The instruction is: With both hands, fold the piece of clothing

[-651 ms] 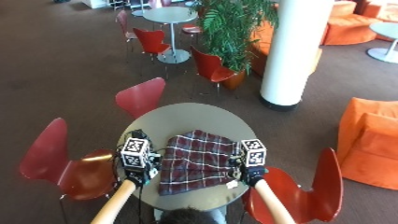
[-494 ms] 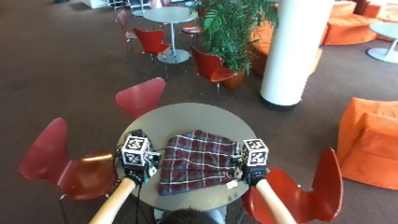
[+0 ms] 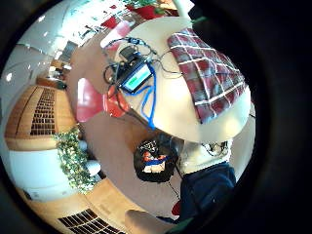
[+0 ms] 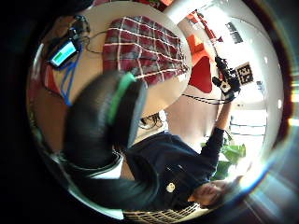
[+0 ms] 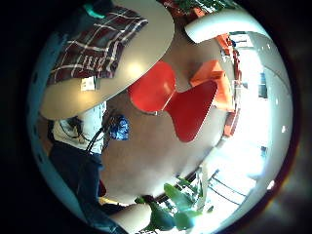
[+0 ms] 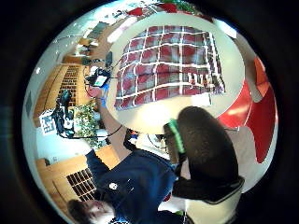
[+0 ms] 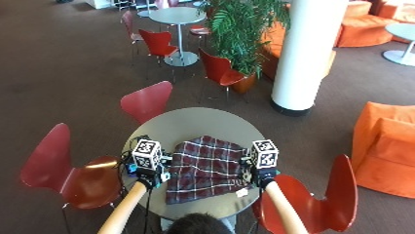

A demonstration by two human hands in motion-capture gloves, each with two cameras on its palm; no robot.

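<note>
A red plaid garment (image 7: pixel 207 168) lies spread flat on the round grey table (image 7: pixel 188 122). My left hand (image 7: pixel 151 176) hovers over the garment's left edge and my right hand (image 7: pixel 259 175) over its right edge, both lifted off the table. Neither holds any cloth. The left thumb side palm view shows my left thumb (image 4: pixel 107 121) free, the garment (image 4: pixel 140 46) beyond it and my right hand (image 4: pixel 229 79) raised in the air. My right thumb (image 6: pixel 201 149) likewise stands free of the garment (image 6: pixel 168 60).
A small device with a green screen (image 3: pixel 136 78) and a blue strap lies on the table left of the garment. A white tag (image 6: pixel 201 99) sits near the garment's front right corner. Red chairs stand at the left (image 7: pixel 71 170), right (image 7: pixel 324 204) and far side (image 7: pixel 146 100).
</note>
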